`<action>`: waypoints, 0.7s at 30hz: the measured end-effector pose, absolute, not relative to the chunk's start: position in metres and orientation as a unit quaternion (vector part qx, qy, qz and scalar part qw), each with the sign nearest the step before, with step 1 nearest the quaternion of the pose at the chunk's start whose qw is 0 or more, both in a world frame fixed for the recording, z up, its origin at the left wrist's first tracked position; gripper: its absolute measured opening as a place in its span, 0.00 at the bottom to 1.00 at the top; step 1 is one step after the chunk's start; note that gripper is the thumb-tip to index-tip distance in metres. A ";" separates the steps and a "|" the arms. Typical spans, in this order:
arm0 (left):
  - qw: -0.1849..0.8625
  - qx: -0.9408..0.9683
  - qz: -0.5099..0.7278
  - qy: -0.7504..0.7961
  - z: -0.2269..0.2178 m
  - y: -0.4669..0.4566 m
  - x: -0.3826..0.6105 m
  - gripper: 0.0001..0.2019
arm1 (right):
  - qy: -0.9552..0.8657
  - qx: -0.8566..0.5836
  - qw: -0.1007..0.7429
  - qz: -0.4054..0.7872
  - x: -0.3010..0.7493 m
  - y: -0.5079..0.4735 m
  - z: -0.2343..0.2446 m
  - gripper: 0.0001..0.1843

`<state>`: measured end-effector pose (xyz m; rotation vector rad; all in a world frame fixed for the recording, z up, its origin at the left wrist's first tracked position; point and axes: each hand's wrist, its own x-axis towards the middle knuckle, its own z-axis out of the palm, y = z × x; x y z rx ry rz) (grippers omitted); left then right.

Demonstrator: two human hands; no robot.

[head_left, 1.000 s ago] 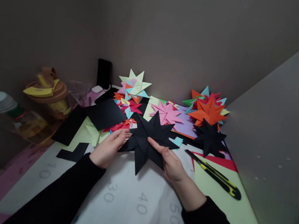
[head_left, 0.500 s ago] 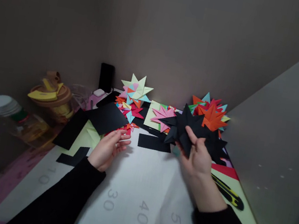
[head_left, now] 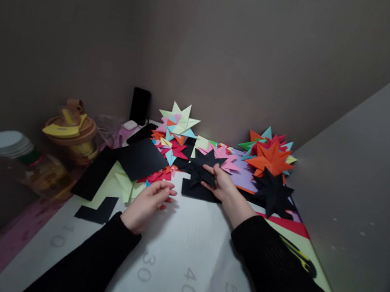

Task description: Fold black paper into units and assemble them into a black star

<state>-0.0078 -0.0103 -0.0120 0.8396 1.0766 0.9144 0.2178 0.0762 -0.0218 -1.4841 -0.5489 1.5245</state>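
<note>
My right hand [head_left: 220, 183] grips a black folded paper star [head_left: 201, 170] by its right side, above a black paper strip [head_left: 195, 190] and in front of a pink paper star [head_left: 229, 161]. My left hand [head_left: 150, 204] hovers over the white sheet, fingers loosely curled and apart, with nothing in it. Just beyond that hand lie small red paper pieces [head_left: 155, 176]. To its left are a black paper sheet [head_left: 143, 159] and pale green folded paper [head_left: 123, 181]. Another black star [head_left: 273, 192] lies at the right, against an orange star [head_left: 271, 159].
A yellow-black utility knife [head_left: 305, 262] lies at the right, partly under my sleeve. At the left stand a jar with a white lid [head_left: 8, 143] and a brown-lidded cup [head_left: 69, 129]. A black phone [head_left: 140, 106] leans at the back. Walls close in behind and right.
My right hand has moved left with a black star, from the right-hand pile to the middle. Another black star now shows at the right. My left hand stays nearly in place.
</note>
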 end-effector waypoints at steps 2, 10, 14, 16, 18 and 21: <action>0.667 0.407 0.401 0.478 -0.012 -0.011 -0.007 0.14 | -0.217 -0.609 0.445 0.620 0.221 0.078 -0.023 0.21; 0.603 0.477 0.405 0.495 -0.006 -0.009 -0.010 0.14 | -0.237 -0.619 0.398 0.634 0.231 0.077 -0.007 0.23; 0.384 0.616 0.412 0.551 0.000 -0.001 -0.029 0.10 | -0.254 -0.603 0.383 0.652 0.250 0.060 0.002 0.26; 0.198 0.690 0.358 0.598 0.005 0.002 -0.042 0.09 | -0.265 -0.599 0.388 0.648 0.261 0.046 0.004 0.26; 0.060 0.726 0.259 0.634 0.007 0.005 -0.052 0.14 | -0.273 -0.594 0.414 0.634 0.272 0.029 0.005 0.24; -0.030 0.747 0.159 0.644 0.000 0.010 -0.060 0.24 | -0.266 -0.556 0.480 0.624 0.280 0.001 0.003 0.19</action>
